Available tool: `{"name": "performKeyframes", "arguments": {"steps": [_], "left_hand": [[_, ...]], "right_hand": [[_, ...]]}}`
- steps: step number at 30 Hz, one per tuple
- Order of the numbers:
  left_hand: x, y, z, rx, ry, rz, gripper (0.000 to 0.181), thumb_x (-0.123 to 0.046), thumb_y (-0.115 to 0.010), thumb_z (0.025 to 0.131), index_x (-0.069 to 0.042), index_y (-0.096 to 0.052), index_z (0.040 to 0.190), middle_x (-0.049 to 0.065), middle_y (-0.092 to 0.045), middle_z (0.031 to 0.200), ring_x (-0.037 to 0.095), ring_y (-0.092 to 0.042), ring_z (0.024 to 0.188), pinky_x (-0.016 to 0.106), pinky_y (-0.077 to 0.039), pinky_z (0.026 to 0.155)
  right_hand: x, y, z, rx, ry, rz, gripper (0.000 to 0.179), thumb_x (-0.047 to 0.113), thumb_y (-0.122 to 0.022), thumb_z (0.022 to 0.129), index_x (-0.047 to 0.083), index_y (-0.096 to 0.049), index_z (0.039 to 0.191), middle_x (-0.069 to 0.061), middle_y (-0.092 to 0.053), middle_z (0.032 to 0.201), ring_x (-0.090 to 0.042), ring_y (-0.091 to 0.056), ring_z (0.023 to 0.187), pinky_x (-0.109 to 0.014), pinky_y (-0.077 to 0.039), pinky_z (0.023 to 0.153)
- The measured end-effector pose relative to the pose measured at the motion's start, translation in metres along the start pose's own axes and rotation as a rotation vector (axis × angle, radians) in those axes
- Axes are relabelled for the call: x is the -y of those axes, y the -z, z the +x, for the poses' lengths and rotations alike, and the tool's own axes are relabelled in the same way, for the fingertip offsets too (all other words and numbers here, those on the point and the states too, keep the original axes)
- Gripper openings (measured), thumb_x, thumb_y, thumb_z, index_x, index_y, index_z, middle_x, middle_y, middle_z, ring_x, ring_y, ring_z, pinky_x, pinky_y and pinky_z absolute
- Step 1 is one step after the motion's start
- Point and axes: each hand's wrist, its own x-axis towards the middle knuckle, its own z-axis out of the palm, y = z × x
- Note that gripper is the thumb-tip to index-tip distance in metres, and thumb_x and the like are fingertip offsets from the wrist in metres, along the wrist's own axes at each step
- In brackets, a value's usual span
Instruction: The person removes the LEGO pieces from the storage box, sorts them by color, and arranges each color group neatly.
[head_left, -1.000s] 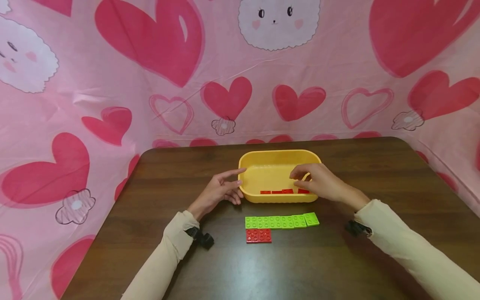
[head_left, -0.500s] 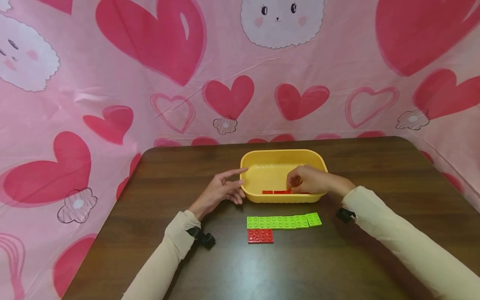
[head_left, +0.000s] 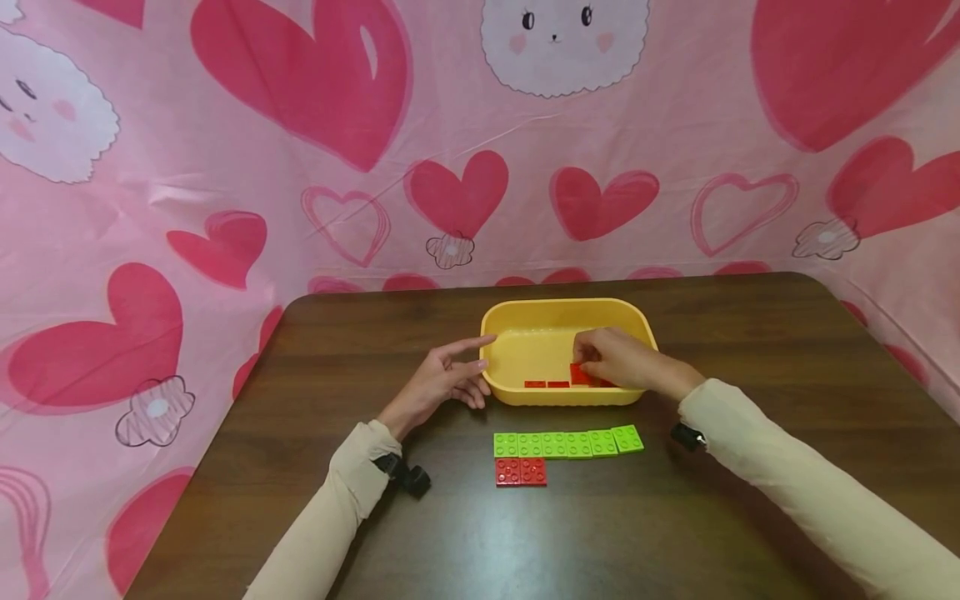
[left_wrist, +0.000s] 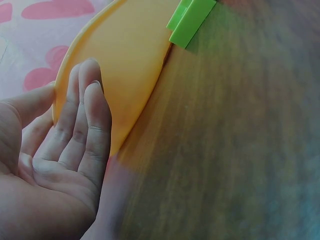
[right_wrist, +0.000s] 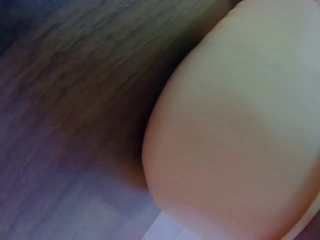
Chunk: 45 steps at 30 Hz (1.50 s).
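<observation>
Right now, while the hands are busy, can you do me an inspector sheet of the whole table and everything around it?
Surface: dark wood-look table, with some shine.
Job's things: yellow tray with red bricks inside; six green bricks in a row, the rightmost askew; two red bricks side by side at the row's near left.
Clutter: nothing seen.
Hands: left hand touches the tray's left rim; right hand pinches a red brick inside the tray.
Cables: nothing seen.
Surroundings: pink heart-patterned cloth behind the table and at both sides.
</observation>
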Motion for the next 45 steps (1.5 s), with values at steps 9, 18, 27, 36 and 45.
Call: {"name": "performKeyframes", "arguments": {"steps": [9,18,27,36,45], "left_hand": [[0.0,0.0,0.0,0.019,-0.012,0.007,0.052,-0.013,-0.06,0.101,-0.01,-0.044,0.15,0.018,-0.073,0.082,0.029,-0.073,0.067,0.041,-0.061,0.065],[0.0,0.001,0.0,0.025,-0.022,0.016,0.053,-0.014,-0.06,0.101,-0.009,-0.044,0.15,0.021,-0.073,0.086,0.034,-0.074,0.072,0.044,-0.061,0.068],[0.002,0.003,0.001,0.023,-0.023,0.015,0.052,-0.014,-0.06,0.101,-0.009,-0.044,0.15,0.019,-0.073,0.085,0.03,-0.073,0.07,0.041,-0.061,0.067],[0.002,0.002,0.001,0.024,-0.022,0.011,0.051,-0.015,-0.06,0.101,-0.01,-0.045,0.149,0.018,-0.073,0.083,0.029,-0.073,0.068,0.039,-0.061,0.064],[0.003,0.002,0.001,0.016,-0.019,0.016,0.05,-0.014,-0.06,0.101,-0.011,-0.046,0.149,0.018,-0.073,0.084,0.028,-0.072,0.068,0.038,-0.061,0.064]], "right_hand": [[0.0,0.004,-0.001,0.052,-0.011,0.018,0.02,0.01,-0.08,0.083,0.008,-0.068,0.099,0.0,-0.065,0.088,-0.02,-0.056,0.082,-0.035,-0.054,0.08],[0.001,0.005,0.0,0.069,-0.051,-0.02,0.035,0.003,-0.081,0.08,0.006,-0.061,0.108,-0.005,-0.061,0.092,-0.022,-0.054,0.086,-0.04,-0.051,0.083],[-0.001,0.005,-0.003,-0.066,-0.029,0.043,0.032,0.007,-0.08,0.082,0.002,-0.071,0.113,-0.004,-0.069,0.098,-0.022,-0.061,0.089,-0.042,-0.057,0.084],[0.006,0.008,-0.026,-0.308,0.016,0.196,0.033,0.012,-0.082,0.083,0.004,-0.071,0.113,-0.007,-0.071,0.105,-0.021,-0.068,0.092,-0.038,-0.059,0.084],[0.026,-0.008,-0.059,-0.429,0.021,0.488,0.032,0.016,-0.08,0.085,0.012,-0.073,0.116,-0.005,-0.07,0.11,-0.017,-0.07,0.095,-0.023,-0.057,0.081]]}}
